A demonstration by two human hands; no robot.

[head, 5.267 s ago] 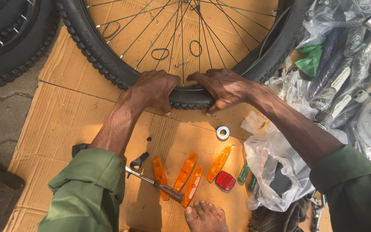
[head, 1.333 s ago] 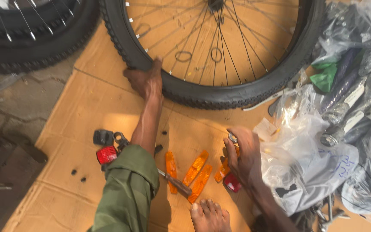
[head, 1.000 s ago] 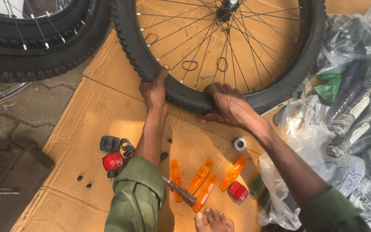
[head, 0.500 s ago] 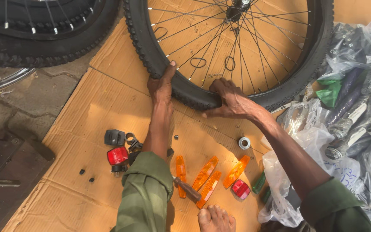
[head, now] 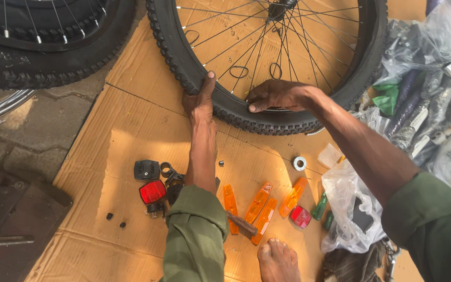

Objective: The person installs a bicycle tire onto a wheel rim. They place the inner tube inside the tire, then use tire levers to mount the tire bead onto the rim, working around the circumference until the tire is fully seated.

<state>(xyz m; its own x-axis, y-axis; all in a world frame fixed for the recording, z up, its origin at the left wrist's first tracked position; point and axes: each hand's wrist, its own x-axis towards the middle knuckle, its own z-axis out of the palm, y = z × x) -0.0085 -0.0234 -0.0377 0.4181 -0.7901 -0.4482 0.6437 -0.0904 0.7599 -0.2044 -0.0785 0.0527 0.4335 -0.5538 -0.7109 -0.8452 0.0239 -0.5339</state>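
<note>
Your left hand [head: 200, 102] presses flat on the knobby tyre [head: 225, 107] of the spoked bicycle wheel [head: 267, 57], which lies flat on the cardboard sheet [head: 131, 130]; the thumb reaches up over the sidewall and the fingers wrap the tread. Your right hand [head: 275, 95] sits just beside it on the inner edge, fingers curled over the bead where rubber meets rim, closed on the tyre.

The tyre looks like stiff but bendable rubber, and its blocky tread should give a sure, non-slip hold. The thin steel spokes [head: 246, 47] are springy and easily bent, so hold the tyre and rim rather than the wires. The wheel is probably light enough to turn with both palms.

Near your forearm lie smooth orange plastic reflectors [head: 259, 203], a red rear reflector [head: 152, 192] on a black bracket, and a small metal washer [head: 299, 163]. Crinkled clear plastic bags [head: 351, 209] lie to the right.
</note>
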